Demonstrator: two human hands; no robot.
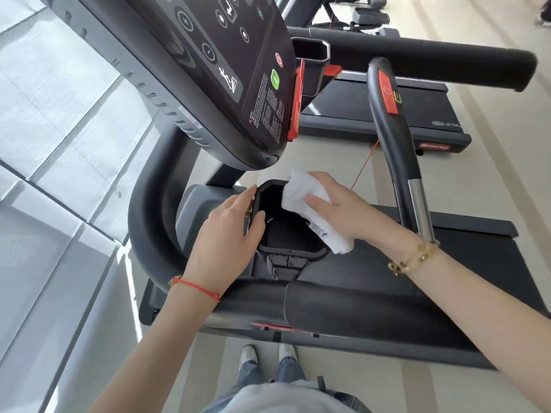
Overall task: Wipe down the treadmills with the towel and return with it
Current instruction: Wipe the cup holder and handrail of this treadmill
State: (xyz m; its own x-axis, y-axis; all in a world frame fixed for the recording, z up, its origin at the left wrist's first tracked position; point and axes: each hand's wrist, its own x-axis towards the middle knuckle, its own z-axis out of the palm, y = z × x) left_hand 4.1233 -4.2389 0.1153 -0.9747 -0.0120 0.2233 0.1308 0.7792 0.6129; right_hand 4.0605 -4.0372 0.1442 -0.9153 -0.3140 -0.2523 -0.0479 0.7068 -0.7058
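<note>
Wipe-down is in progress, judged mid-task on the near treadmill (372, 311). The right hand (337, 204) holds the folded white towel (301, 195), thumb on top and the other fingers underneath out of sight, so the grip reads as a light clasp around the cloth, not a tight fist. The towel lies across the rim of the black cup holder (286, 231) at its 2 o'clock edge, one end drooping toward 5 o'clock with a small label showing. The left hand (226, 228) rests at the holder's 9 o'clock side, fingers nearly straight, fingertips touching the rim, holding nothing; it appears to be steadying the tray. Current step, as a judgement: wiping the cup holder's rim or interior. No visible residue or wet streaks distinguish cleaned from uncleaned surfaces, so what is already done cannot be read. The console (226, 70) sits at 11 o'clock, the curved handrail (396, 144) at 2 o'clock. A second treadmill (387, 114) lies beyond at 1 o'clock, well apart from the hands, and more equipment is at 12 o'clock; these presumably remain, as does the return with the towel. Hidden or unclear: the holder's floor is dark and partly covered by the towel; the console top and the far belt are cut off at the frame edges; the console's small print is unreadable; a thin red cord (365, 165) runs near the handrail, its ends indistinct.
</note>
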